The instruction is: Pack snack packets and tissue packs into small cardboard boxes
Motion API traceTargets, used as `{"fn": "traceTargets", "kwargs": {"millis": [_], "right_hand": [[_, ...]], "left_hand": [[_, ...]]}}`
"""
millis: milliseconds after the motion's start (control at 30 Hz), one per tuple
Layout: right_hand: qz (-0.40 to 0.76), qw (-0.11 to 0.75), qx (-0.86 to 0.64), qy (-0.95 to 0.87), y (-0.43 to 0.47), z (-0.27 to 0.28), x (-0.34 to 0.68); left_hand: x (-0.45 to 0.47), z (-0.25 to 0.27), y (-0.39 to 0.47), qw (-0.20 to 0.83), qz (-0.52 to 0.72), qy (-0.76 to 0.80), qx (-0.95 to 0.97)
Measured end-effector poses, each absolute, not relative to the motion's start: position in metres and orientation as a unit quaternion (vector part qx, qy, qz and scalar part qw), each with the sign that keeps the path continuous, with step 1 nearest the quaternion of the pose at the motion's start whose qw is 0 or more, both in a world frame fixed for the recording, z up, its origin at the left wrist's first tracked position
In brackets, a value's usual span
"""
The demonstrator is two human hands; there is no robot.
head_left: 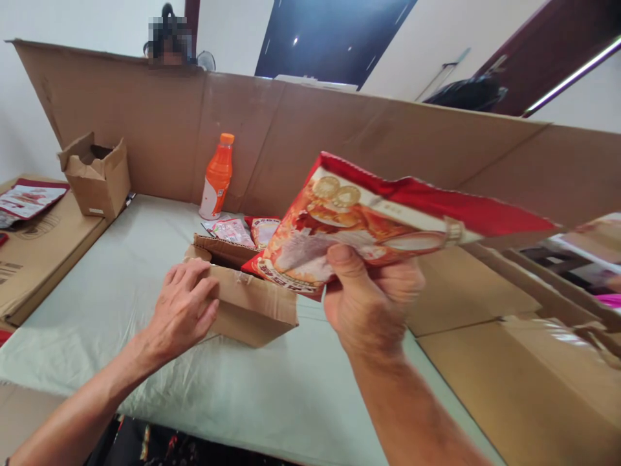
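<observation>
My right hand (371,298) is closed on a large red seasoning packet (359,226), thumb on its printed front. The packet is tilted, raised to the right of a small open cardboard box (257,304), and its lower left corner overlaps the box's opening. My left hand (187,304) has its fingers curled over the left end of the box's rim. Behind the box lie a pink-and-white packet (230,231) and a smaller red packet (266,231), the latter partly hidden. Most of the box's inside is out of sight.
An orange drink bottle (218,178) stands against the tall cardboard partition (165,123). At left, an open carton (97,178) and a flat packet (32,197) rest on a large box (53,259). Large cartons (514,382) flank the table's right side. A person (169,39) is beyond the partition.
</observation>
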State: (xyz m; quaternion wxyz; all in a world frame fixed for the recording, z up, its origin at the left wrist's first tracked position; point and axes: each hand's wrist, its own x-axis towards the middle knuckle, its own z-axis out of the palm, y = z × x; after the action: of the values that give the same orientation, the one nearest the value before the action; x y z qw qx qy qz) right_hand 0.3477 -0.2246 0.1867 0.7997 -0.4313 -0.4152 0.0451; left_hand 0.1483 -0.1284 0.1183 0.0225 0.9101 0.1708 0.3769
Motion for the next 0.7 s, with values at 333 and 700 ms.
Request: {"fn": "traceTargets", "kwargs": {"millis": [333, 700], "right_hand": [[0.006, 0.762, -0.449, -0.466, -0.214, 0.182, 0.350], [0.137, 0.650, -0.540, -0.516, -0.226, 0.172, 0.359]], "left_hand": [[0.163, 0.133, -0.112, 0.023, 0.397, 0.141, 0.907], [0.145, 0.116, -0.133, 0.020, 0.513, 0.095, 0.853]]}}
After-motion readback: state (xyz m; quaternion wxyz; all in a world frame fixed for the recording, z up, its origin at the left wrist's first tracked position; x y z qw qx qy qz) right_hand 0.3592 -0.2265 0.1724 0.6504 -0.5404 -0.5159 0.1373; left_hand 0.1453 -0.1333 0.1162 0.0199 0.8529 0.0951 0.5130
